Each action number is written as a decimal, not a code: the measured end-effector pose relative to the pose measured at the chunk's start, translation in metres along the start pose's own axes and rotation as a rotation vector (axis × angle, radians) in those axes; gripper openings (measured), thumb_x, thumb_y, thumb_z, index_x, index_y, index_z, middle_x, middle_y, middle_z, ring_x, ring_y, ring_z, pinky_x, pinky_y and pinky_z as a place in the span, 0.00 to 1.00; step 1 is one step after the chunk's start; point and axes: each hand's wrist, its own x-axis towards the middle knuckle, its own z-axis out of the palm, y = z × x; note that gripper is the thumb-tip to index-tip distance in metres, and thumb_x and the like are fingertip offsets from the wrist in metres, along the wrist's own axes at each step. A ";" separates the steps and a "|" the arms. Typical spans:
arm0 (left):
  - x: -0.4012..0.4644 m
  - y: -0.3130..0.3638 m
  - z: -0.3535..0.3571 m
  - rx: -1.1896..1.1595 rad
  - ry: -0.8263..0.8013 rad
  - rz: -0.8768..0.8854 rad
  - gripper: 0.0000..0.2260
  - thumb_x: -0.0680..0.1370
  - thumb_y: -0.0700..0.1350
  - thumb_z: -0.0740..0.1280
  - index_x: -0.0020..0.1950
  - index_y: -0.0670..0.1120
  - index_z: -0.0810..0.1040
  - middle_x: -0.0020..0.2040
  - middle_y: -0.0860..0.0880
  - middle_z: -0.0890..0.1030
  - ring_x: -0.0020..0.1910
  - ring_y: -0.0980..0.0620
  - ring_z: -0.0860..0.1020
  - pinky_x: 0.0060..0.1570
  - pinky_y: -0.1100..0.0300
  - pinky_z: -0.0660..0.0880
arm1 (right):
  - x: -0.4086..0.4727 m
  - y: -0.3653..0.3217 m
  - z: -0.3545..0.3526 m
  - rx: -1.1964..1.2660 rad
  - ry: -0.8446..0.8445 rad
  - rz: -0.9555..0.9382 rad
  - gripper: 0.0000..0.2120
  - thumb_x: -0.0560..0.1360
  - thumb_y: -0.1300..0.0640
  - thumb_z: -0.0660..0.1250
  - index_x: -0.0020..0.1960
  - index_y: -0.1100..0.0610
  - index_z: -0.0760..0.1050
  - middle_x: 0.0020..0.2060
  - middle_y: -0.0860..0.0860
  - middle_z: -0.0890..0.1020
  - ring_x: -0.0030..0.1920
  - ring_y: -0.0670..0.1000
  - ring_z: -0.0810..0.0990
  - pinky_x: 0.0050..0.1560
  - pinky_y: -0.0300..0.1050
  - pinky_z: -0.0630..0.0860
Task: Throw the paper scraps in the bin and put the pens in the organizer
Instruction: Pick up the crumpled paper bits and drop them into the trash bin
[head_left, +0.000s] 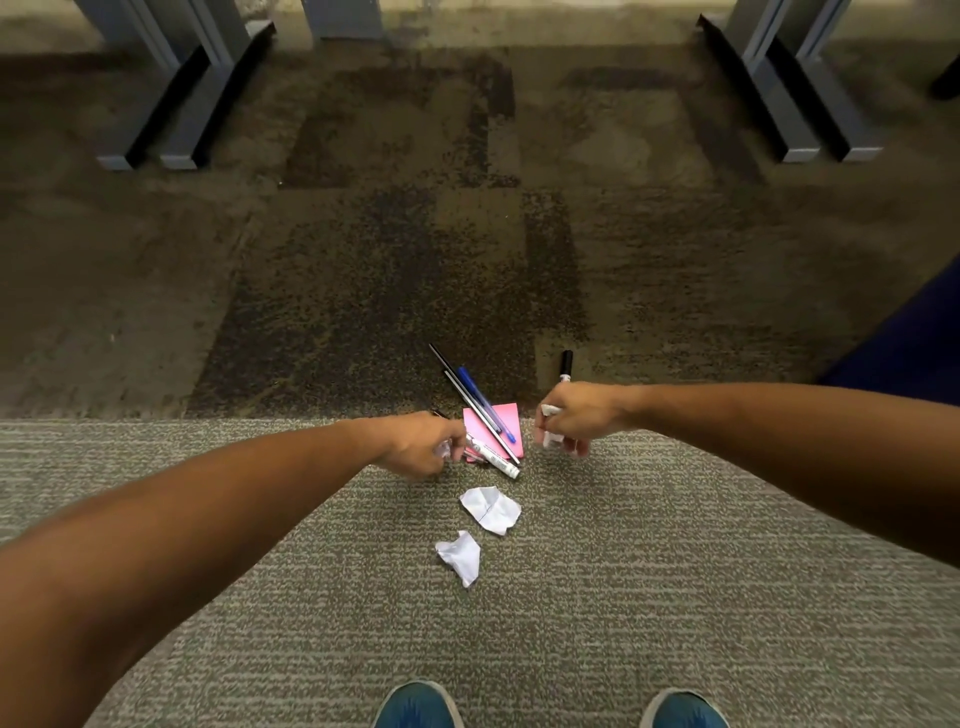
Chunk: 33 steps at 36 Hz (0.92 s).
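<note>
On the carpet lie a pink sticky note (506, 415), a blue pen (485, 402) and thin black pens (470, 397) across it, and a white marker (493, 457) at its near edge. A black-capped marker (565, 366) lies farther right, partly behind my right hand. My left hand (421, 444) is closed on a small crumpled paper scrap (443, 448), beside the white marker. My right hand (576, 415) is closed on a white paper scrap (550, 426). Two more crumpled white scraps (491, 509) (460, 557) rest nearer to me. No bin or organizer is in view.
Grey metal desk legs (171, 114) stand at the far left and others (800, 104) at the far right. A dark blue object (914, 343) fills the right edge. My blue shoes (418, 706) are at the bottom edge.
</note>
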 end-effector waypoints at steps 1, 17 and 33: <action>-0.001 0.002 0.000 -0.004 0.000 0.003 0.12 0.74 0.36 0.59 0.50 0.53 0.73 0.44 0.48 0.78 0.39 0.52 0.78 0.36 0.56 0.75 | -0.002 -0.001 0.000 0.008 0.003 -0.001 0.13 0.81 0.61 0.57 0.46 0.57 0.80 0.41 0.61 0.81 0.37 0.53 0.82 0.35 0.44 0.81; -0.005 0.015 0.031 0.215 -0.117 0.290 0.07 0.75 0.50 0.72 0.49 0.49 0.80 0.48 0.52 0.80 0.47 0.56 0.76 0.47 0.59 0.73 | -0.009 -0.026 0.032 -0.266 -0.020 -0.236 0.11 0.79 0.52 0.67 0.57 0.58 0.81 0.55 0.52 0.82 0.39 0.49 0.84 0.37 0.39 0.79; -0.003 0.018 0.059 0.624 -0.129 0.639 0.17 0.79 0.49 0.67 0.66 0.50 0.70 0.64 0.45 0.68 0.49 0.39 0.79 0.42 0.49 0.76 | 0.006 -0.044 0.047 -0.818 -0.198 -0.619 0.10 0.73 0.59 0.74 0.54 0.58 0.82 0.74 0.55 0.63 0.53 0.56 0.79 0.46 0.42 0.70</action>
